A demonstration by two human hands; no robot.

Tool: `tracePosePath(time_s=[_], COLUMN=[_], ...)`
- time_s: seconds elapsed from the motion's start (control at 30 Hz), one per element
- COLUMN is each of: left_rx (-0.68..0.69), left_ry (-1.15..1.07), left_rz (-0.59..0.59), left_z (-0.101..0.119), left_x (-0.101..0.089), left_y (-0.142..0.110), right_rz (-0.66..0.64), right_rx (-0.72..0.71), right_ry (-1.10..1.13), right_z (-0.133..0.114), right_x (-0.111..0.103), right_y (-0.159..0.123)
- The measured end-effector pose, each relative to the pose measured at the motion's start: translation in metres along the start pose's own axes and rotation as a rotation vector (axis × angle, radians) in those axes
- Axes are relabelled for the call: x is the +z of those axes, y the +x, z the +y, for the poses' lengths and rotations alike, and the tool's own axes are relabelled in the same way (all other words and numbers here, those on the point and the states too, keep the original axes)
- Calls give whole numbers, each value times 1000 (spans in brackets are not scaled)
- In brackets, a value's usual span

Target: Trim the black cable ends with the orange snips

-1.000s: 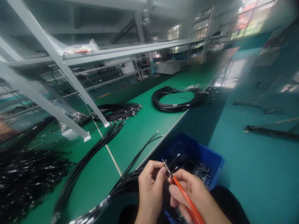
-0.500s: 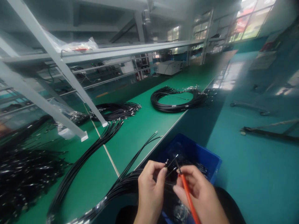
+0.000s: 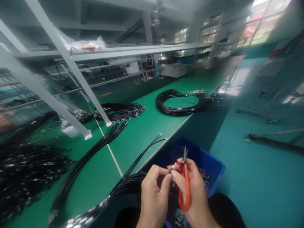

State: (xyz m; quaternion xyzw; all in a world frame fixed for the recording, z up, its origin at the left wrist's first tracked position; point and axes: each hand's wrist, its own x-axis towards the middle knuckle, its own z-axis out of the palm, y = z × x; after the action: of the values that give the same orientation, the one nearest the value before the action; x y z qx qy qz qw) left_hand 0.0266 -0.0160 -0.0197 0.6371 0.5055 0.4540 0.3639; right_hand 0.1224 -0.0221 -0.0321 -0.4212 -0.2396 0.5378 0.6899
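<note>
The left hand (image 3: 154, 190) pinched a small, thin metallic piece (image 3: 174, 165) between thumb and forefinger, touching the right hand (image 3: 194, 186). The right hand, thumb pointing left, gripped orange-handled metal scissors (image 3: 187, 186), blades upward and slightly apart, above a blue plastic bin (image 3: 215, 166). Long black cables (image 3: 85, 161) curved across the green tabletop (image 3: 135, 142); their pale wraps were too blurred to read.

- Grey ceiling (image 3: 104, 22) with beams
- Bright windows (image 3: 264, 25), upper right, daylight glaring off the teal floor (image 3: 247, 177)
- Teal band low on the wall (image 3: 255, 48)
- Pale metal shelf (image 3: 147, 50) above a long green bench (image 3: 140, 129)
</note>
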Motion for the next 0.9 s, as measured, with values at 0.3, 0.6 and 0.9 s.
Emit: tracePosePath(time_s=[0.3, 0.6, 0.9], left_rx=[-125, -278, -56], left_ry=[-199, -455, 524], left_rz=[-65, -172, -185], left_z=[1, -4, -17], left_x=[-9, -17, -10], left_y=[8, 20, 47], right_rz=[-34, 24, 142], right_rx=[26, 26, -132], right_ry=[15, -64, -102], right_z=[-3, -12, -34], right_x=[-3, -17, -41], right_y=[-1, 4, 15])
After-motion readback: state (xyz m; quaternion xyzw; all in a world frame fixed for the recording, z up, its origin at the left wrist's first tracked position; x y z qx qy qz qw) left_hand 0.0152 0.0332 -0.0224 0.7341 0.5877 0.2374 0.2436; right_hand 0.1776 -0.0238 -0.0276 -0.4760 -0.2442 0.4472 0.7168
